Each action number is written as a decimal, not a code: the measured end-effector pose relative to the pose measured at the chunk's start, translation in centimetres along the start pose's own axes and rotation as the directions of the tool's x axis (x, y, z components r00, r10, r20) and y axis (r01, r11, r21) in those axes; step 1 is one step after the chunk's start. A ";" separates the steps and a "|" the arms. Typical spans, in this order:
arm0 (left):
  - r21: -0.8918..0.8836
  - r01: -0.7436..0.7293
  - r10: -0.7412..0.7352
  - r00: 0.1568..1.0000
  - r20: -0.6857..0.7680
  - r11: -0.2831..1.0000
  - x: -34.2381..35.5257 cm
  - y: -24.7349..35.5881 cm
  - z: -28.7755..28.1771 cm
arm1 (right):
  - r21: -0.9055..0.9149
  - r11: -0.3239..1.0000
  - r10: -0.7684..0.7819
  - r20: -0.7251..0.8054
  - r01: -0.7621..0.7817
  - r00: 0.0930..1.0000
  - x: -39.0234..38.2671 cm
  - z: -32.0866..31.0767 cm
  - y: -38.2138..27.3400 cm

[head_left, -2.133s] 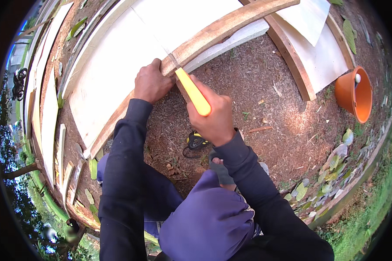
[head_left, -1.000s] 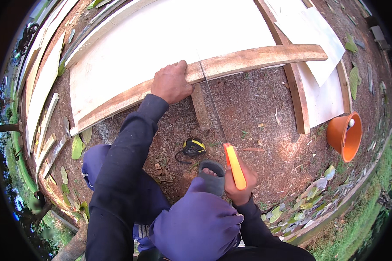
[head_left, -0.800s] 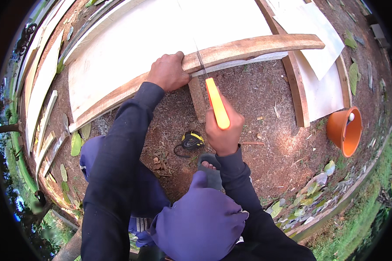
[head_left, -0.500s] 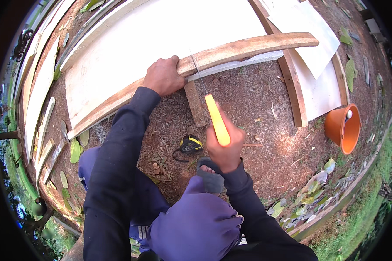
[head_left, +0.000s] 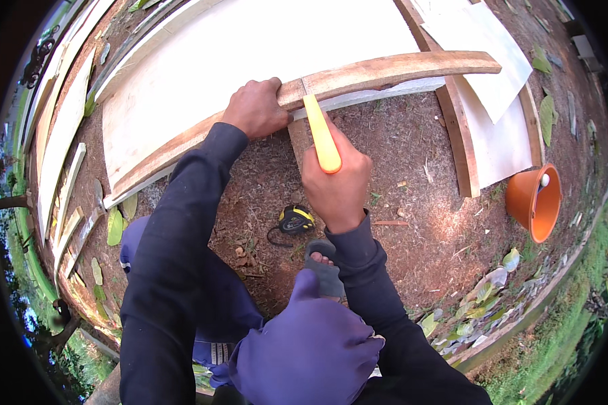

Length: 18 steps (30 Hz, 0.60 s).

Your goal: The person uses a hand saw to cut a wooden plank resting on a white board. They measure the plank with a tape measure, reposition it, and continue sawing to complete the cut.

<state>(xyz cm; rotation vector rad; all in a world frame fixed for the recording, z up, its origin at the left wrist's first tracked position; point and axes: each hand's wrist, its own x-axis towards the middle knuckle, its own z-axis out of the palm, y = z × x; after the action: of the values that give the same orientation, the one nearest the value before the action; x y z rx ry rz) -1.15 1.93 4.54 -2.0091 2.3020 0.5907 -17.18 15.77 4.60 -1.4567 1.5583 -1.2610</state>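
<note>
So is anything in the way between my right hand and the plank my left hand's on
Only the saw your right hand holds: its yellow handle reaches up to the plank. Nothing else visible blocks that gap. Your left hand sits on the plank just left of the saw.

There are two hands, one left hand and one right hand, with one saw and one long beam over the near edge of one large panel. One loose sheet overlaps one smaller panel. The ground carries one tape measure, one sandal and, towards its right edge, one bucket (the leaves there overlap too much to count).
</note>
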 end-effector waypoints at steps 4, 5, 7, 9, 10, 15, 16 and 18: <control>-0.032 0.018 -0.017 0.999 0.042 0.999 0.0 -2.1 -0.3 | -0.081 0.993 -0.085 0.037 0.088 0.996 -9.5 -3.7 1.3; -0.041 0.019 -0.016 0.998 0.064 0.999 0.0 -2.5 -0.1 | -0.100 0.994 -0.043 0.094 0.053 0.995 -12.1 -6.0 0.9; -0.047 -0.016 0.016 1.000 0.010 0.999 -1.1 -2.2 0.6 | -0.138 0.990 -0.018 0.127 0.035 0.992 -12.6 -6.7 -0.6; -0.034 0.000 0.002 0.999 0.051 0.999 -0.1 -1.9 0.0 | -0.075 0.997 0.013 0.086 -0.007 0.996 -8.7 -4.4 0.5; -0.010 -0.011 0.012 1.000 0.029 1.000 0.4 -2.0 0.4 | -0.073 0.995 -0.058 0.048 0.062 0.997 -4.5 -2.0 0.7; -0.020 -0.015 0.017 0.997 0.074 1.000 0.7 -2.4 1.1 | -0.021 0.995 -0.095 -0.008 0.094 0.995 -3.3 -0.7 1.9; -0.032 0.000 0.002 0.997 0.074 0.999 1.4 -2.7 0.2 | -0.065 0.984 -0.163 0.012 0.163 0.987 -6.7 -2.4 2.5; -0.017 -0.014 0.015 0.999 0.049 1.000 0.5 -2.6 0.7 | -0.146 0.984 -0.088 0.126 0.106 0.988 -11.8 -6.3 0.2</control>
<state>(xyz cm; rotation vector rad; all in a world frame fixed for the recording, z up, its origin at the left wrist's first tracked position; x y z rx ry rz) 1.08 1.40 3.12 -1.9634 2.2930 0.6552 -21.06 28.52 4.70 -1.6916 1.5473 -1.1069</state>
